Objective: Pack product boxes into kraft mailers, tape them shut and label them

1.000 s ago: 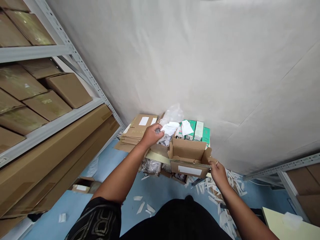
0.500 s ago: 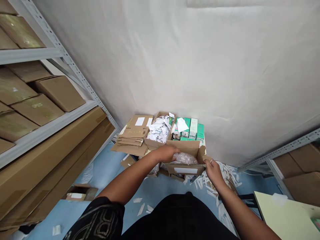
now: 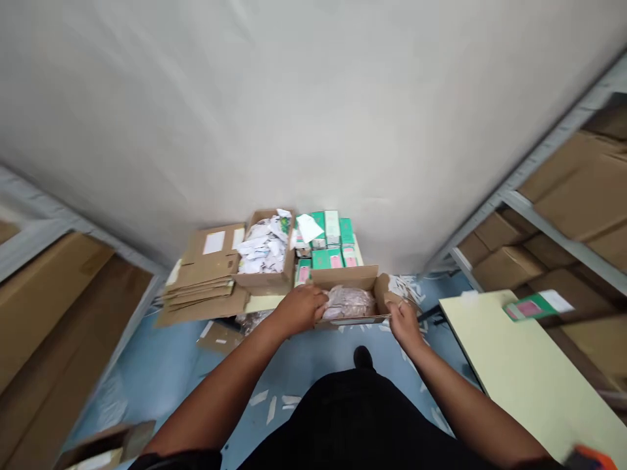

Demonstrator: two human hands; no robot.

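Note:
Between my hands is an open cardboard box, with a bundle in clear bubble wrap inside it. My left hand grips the box's left end, its fingertips over the rim beside the wrap. On the opposite end, my right hand pinches the raised side flap. What the wrap contains cannot be made out. Just behind the box stand several green and white packets with a white paper on top. To their left, a carton is heaped with crumpled paper.
Flattened cardboard is stacked at the left of the table. A pale yellow table at right bears a green packet. Shelving with boxes flanks both sides. Paper scraps litter the blue floor.
My view has turned to the right, showing more of the yellow table and right shelving. The box is still in both hands and now tilts so its inside shows more.

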